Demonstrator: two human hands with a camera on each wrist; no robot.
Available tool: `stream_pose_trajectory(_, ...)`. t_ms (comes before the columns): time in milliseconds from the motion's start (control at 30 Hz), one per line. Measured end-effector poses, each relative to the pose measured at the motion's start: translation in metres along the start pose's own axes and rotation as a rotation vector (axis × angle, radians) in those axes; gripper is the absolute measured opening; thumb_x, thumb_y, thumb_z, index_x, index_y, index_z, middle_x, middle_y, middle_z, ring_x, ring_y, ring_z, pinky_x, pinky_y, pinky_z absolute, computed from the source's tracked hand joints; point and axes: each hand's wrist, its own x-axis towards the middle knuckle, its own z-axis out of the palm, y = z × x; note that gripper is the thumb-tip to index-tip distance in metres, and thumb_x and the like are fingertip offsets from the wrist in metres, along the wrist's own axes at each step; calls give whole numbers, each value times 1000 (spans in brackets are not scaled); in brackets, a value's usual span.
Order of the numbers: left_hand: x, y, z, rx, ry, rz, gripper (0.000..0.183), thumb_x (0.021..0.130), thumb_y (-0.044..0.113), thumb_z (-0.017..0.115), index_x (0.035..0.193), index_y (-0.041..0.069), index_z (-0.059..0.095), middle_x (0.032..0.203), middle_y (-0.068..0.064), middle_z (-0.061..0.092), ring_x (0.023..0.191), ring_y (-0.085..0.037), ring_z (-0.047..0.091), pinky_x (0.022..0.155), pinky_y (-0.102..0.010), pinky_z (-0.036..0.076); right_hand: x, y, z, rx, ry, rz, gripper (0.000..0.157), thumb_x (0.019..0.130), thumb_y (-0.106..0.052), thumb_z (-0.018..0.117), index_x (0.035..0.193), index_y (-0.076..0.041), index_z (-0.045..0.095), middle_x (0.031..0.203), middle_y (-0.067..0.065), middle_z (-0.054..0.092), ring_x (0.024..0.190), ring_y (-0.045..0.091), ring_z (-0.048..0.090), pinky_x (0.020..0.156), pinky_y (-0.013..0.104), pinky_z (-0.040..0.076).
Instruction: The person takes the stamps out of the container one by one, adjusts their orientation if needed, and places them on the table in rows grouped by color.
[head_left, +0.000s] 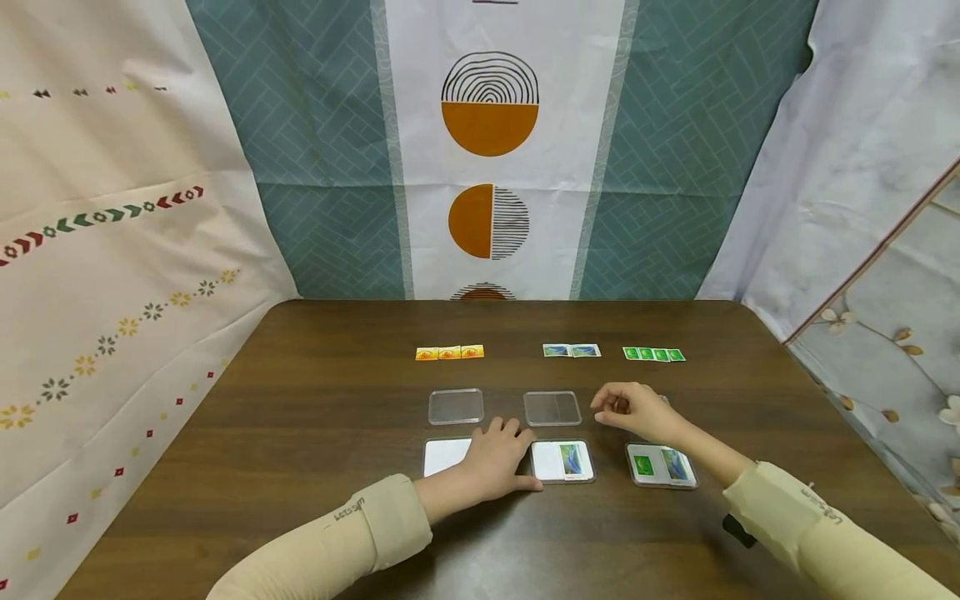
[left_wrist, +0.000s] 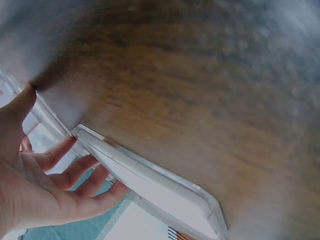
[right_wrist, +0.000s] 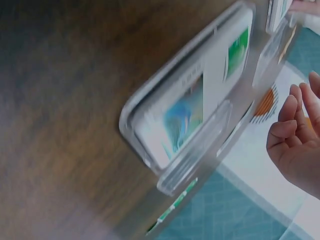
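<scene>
My left hand (head_left: pixel 495 462) rests with fingers spread between the left clear case (head_left: pixel 446 457) and the middle case (head_left: pixel 550 458), fingertips at their edges. White backing fills the left case, partly hidden by that hand. A blue-green stamp (head_left: pixel 572 461) lies at the right of the middle case. My right hand (head_left: pixel 636 412) hovers beyond the right case (head_left: pixel 656 471), fingers loosely bent, with nothing visible in them. Inside that case are a green stamp (head_left: pixel 642 465) and a blue-green stamp (right_wrist: pixel 185 117). In the left wrist view, fingers overlap the white-backed case (left_wrist: pixel 155 185).
Clear lids (head_left: pixel 456 407) lie behind the cases, one mostly hidden by my right hand. Farther back are three orange stamps (head_left: pixel 449 352), two blue-green stamps (head_left: pixel 572 351) and a row of several green stamps (head_left: pixel 654 354). Curtains (head_left: pixel 322 167) hang beyond the wooden table (head_left: pixel 300 400).
</scene>
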Motion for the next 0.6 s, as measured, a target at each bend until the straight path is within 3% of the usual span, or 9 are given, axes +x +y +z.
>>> stream_pose_trajectory(600, -1, 2, -3, -10, 6, -5, 64, 72, 60, 69, 118, 17, 59, 107, -4, 58, 97, -22, 52, 71, -41, 47, -10, -12, 30, 66, -99, -39, 12, 83, -10, 70, 92, -4, 64, 70, -5, 53, 60, -1, 41, 54, 19, 39)
